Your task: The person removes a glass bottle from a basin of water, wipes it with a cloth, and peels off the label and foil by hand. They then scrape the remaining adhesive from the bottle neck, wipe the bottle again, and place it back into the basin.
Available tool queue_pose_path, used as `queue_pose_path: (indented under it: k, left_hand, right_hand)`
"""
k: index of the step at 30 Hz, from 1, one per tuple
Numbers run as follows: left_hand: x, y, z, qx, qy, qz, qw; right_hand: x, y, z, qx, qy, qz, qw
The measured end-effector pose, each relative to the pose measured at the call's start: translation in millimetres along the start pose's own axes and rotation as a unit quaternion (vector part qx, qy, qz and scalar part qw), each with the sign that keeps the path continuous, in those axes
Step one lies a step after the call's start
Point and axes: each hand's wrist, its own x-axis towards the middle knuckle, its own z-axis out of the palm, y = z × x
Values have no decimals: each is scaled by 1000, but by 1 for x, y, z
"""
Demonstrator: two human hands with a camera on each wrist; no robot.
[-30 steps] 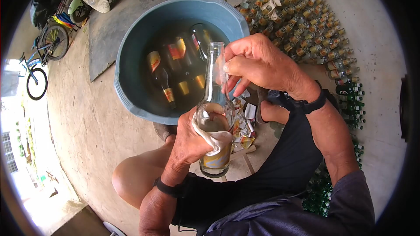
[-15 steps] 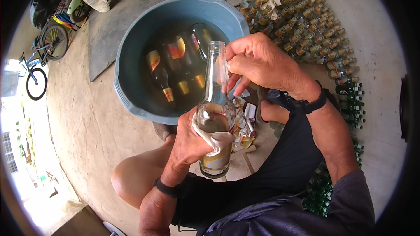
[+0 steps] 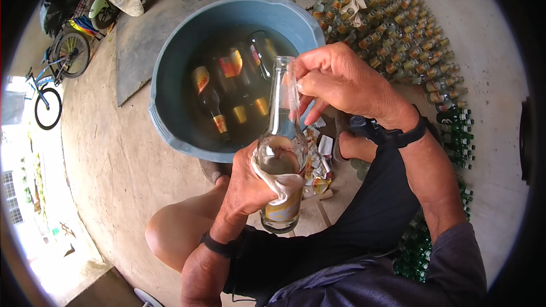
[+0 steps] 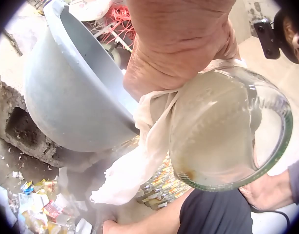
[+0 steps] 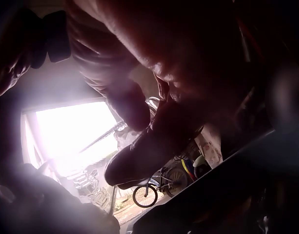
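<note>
In the head view a clear glass bottle (image 3: 278,122) stands nearly upright in front of the body, a yellow and silver label showing low on it. My left hand (image 3: 245,185) grips its body through a wet white cloth (image 3: 280,185). Thumb and curled fingers of my right hand (image 3: 344,82) pinch the bottle's neck from the right, near the mouth. The left wrist view shows the thick bottle base (image 4: 222,131) tipped toward the camera, with the cloth (image 4: 134,170) hanging beside it. In the dark right wrist view, the right-hand fingers (image 5: 149,141) meet the thumb side at the neck.
A blue tub (image 3: 170,131) of cloudy water holds several labelled bottles. Torn labels (image 3: 319,165) lie on the floor beside it. Rows of clear bottles (image 3: 392,28) and green bottles (image 3: 455,133) stand along the right wall. A bicycle (image 3: 54,77) is at far left.
Both hands and the bottle have shifted very slightly to the right. The right thumb has drawn slightly back along the neck's right edge; the left hand keeps its grip.
</note>
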Motion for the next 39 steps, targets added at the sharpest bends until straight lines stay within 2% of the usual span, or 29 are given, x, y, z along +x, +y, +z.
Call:
queue_pose_path:
  k: [6, 13, 16, 28, 33, 36, 39]
  left_hand:
    - [-1, 3, 2, 1, -1, -11, 1000]
    - [-2, -4, 0, -39, -4, -22, 999]
    - [0, 1, -1, 38, -10, -3, 999]
    - [-1, 5, -1, 34, -2, 11, 999]
    - [-3, -2, -4, -11, -19, 5, 1000]
    - [-3, -7, -4, -39, -26, -20, 999]
    - [-4, -15, -5, -121, -48, -47, 990]
  right_hand:
    - [3, 2, -5, -44, -8, 10, 999]
    - [2, 3, -7, -24, -16, -6, 1000]
    - [2, 3, -8, -9, -14, -5, 1000]
    - [2, 2, -6, -23, -1, -6, 1000]
    - [1, 2, -6, -1, 1, 5, 1000]
    - [1, 2, -3, 89, -16, -6, 996]
    - [4, 5, -2, 45, -57, -40, 997]
